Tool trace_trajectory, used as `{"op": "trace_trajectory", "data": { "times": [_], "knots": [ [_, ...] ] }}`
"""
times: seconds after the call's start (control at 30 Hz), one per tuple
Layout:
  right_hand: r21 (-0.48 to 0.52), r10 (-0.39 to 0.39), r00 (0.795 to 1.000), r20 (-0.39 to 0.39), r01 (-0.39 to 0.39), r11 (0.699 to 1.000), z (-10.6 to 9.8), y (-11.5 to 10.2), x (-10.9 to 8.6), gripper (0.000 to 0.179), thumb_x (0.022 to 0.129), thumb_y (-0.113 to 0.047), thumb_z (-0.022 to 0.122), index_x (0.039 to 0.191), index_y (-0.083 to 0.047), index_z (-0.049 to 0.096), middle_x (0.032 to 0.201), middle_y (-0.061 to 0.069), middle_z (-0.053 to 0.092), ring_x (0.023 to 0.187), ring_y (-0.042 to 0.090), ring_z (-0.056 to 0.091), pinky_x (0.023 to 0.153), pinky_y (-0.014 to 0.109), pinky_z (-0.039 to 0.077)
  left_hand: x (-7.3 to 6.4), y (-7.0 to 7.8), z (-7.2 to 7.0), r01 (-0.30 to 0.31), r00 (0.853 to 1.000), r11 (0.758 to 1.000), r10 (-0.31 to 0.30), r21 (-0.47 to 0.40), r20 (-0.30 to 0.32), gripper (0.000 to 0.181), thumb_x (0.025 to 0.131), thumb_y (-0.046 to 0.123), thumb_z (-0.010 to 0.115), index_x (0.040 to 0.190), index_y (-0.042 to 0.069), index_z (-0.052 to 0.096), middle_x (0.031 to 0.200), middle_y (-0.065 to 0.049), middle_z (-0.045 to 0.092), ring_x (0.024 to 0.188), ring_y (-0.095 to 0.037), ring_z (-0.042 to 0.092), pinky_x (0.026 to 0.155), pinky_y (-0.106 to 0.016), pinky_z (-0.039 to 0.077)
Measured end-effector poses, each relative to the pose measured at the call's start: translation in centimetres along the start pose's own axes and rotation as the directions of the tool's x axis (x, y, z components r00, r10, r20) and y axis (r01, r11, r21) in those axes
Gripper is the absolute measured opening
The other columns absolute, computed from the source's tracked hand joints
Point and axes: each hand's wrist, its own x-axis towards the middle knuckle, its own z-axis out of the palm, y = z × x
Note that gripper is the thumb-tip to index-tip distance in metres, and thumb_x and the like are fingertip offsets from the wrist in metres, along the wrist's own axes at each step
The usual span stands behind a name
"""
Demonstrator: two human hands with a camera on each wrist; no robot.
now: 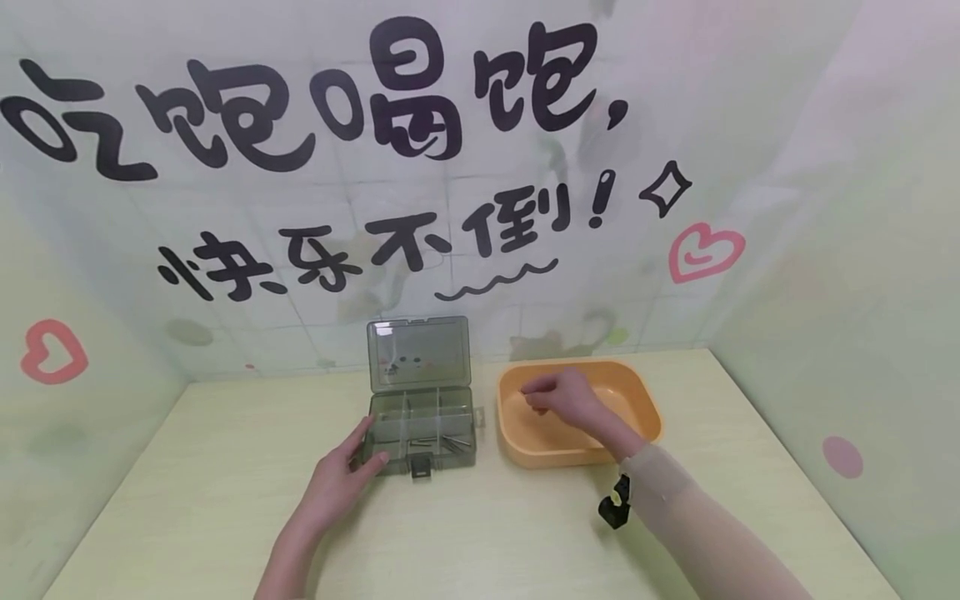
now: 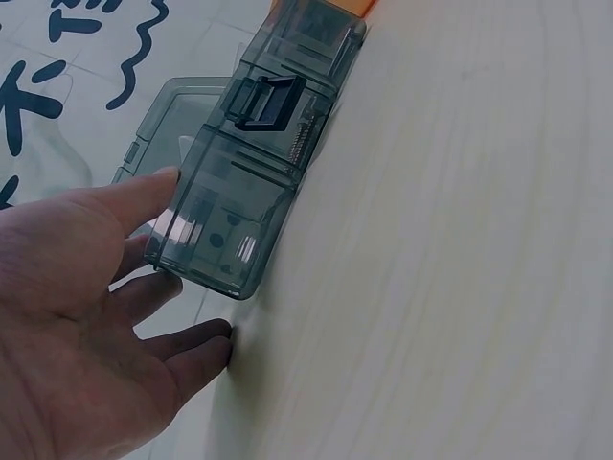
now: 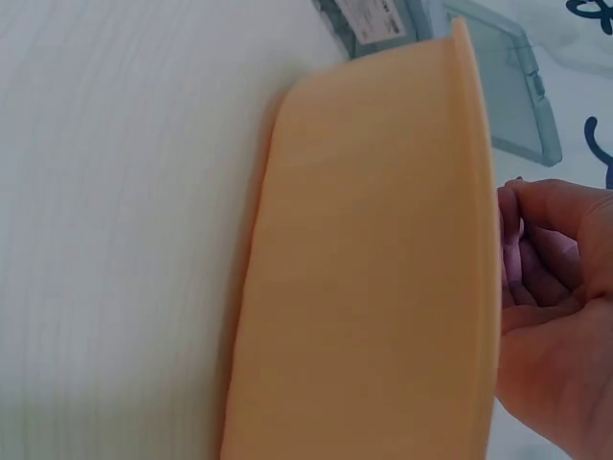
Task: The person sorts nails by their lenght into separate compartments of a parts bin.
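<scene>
A translucent grey-green compartment box [image 1: 422,433] stands on the table with its lid [image 1: 418,354] raised. Several thin metal pins or screws [image 1: 453,444] lie in its front compartments. My left hand [image 1: 341,479] holds the box at its left end, the thumb at the front corner and the fingers along the side. Over the orange tray [image 1: 510,450], my right hand [image 1: 566,400] is raised with thumb and index finger pinched together. A tiny dark tip shows at those fingertips in the head and right wrist views; most of that piece is hidden.
The orange tray stands just right of the box, near the back wall [image 1: 450,192] with its black lettering. A side wall [image 1: 840,333] rises at the right. Pale wood-grain table [image 1: 480,533] extends in front of both containers.
</scene>
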Motion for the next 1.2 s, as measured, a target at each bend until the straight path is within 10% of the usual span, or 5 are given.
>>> {"op": "trace_trajectory", "data": {
  "times": [0.93,1.2],
  "knots": [
    [0.022,-0.269,0.962,0.057,0.268,0.963,8.2,-6.6,1.3,0.015,0.092,0.000,0.070,0.104,0.003,0.079,0.104,0.014,0.077,0.084,0.014,0.070,0.072,0.023,0.058,0.0,-0.1,0.0,-0.012,1.000,1.000,0.012,0.007,-0.014,0.072,0.104,0.031,0.063,0.163,0.010,0.028,0.156,-0.034,0.033,0.137,-0.053,0.042,0.110,-0.062,0.039],
    [0.022,-0.220,0.973,0.070,0.219,0.975,11.1,-7.8,1.2,0.014,0.094,-0.004,0.072,0.105,-0.001,0.079,0.102,0.009,0.077,0.086,0.014,0.070,0.075,0.023,0.058,0.0,-0.2,0.0,-0.008,1.000,1.000,0.008,0.008,-0.014,0.073,0.104,0.031,0.063,0.163,0.009,0.027,0.155,-0.035,0.034,0.137,-0.053,0.041,0.111,-0.061,0.039]
  ]
}}
